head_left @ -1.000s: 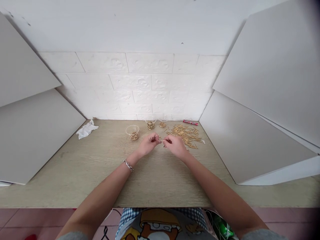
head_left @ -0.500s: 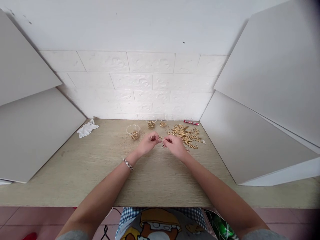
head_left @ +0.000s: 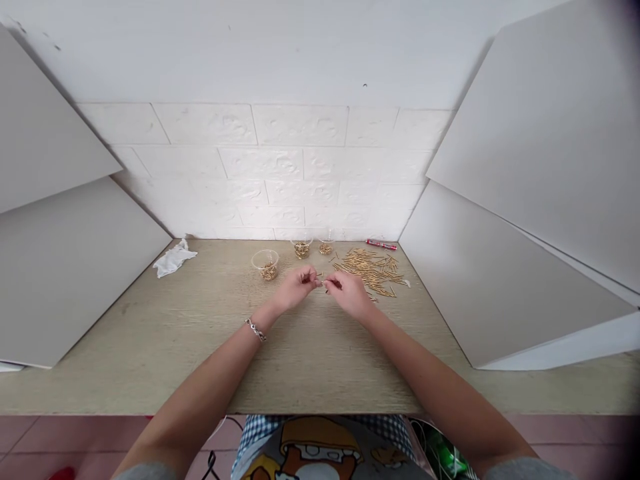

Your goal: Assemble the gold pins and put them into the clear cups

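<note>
Above the wooden table, my left hand [head_left: 299, 287] and my right hand [head_left: 347, 292] meet almost fingertip to fingertip. Both are closed in a pinch. A tiny gold-coloured metal piece [head_left: 321, 275] shows at the left fingertips; its exact shape is too small to tell. The right thumb and forefinger pinch a small thin part with a dark end, mostly hidden by the fingers. Just right of my right hand lies a loose pile of slim gold-coloured metal pins [head_left: 367, 268]. Left of my left hand stands a clear plastic cup [head_left: 265, 257] holding small gold-coloured pieces.
Two more clear cups, a left one [head_left: 302, 248] and a right one [head_left: 327, 245], stand against the wall with gold-coloured pieces inside. A red tube [head_left: 381, 245] lies behind the pile. A crumpled white tissue [head_left: 174, 259] is at far left. Grey panels [head_left: 505, 280] flank the table.
Almost nothing differs. Both hands stay pinched together in the same spot, with only slight finger movement; the whole view has shifted a little.
</note>
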`<state>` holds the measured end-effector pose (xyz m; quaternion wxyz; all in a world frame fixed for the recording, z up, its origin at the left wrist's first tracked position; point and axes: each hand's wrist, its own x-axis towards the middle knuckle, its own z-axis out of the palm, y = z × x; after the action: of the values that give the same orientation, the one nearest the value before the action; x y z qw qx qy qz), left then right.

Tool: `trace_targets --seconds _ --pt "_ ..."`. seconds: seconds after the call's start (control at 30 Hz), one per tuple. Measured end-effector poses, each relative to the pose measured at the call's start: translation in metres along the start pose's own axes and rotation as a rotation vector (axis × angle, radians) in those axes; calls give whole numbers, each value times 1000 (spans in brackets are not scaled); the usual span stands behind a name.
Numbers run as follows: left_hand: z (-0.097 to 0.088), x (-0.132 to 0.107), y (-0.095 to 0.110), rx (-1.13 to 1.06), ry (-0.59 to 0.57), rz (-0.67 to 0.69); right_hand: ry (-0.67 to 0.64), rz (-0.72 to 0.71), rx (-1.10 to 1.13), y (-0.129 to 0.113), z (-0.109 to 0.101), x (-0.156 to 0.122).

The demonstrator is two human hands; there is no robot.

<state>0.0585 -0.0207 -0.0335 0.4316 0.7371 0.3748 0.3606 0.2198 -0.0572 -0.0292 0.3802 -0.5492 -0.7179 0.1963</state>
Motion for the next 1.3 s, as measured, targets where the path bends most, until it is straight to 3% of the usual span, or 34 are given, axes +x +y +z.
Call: trace_targets --seconds 0.3,0.47,0.7,0.9,1.3 --pt "-10 1 9 -308 -95 -110 -79 106 365 1 -2 3" --pt "-12 1 11 -395 -116 -159 -53 136 437 2 -1 4" --pt "-13 -1 14 -158 -148 -175 10 135 396 2 -1 4" --pt "-10 -3 19 -132 -145 -200 39 95 270 1 -2 4" --pt "-10 2 9 179 -14 -137 -83 -38 23 7 3 3"
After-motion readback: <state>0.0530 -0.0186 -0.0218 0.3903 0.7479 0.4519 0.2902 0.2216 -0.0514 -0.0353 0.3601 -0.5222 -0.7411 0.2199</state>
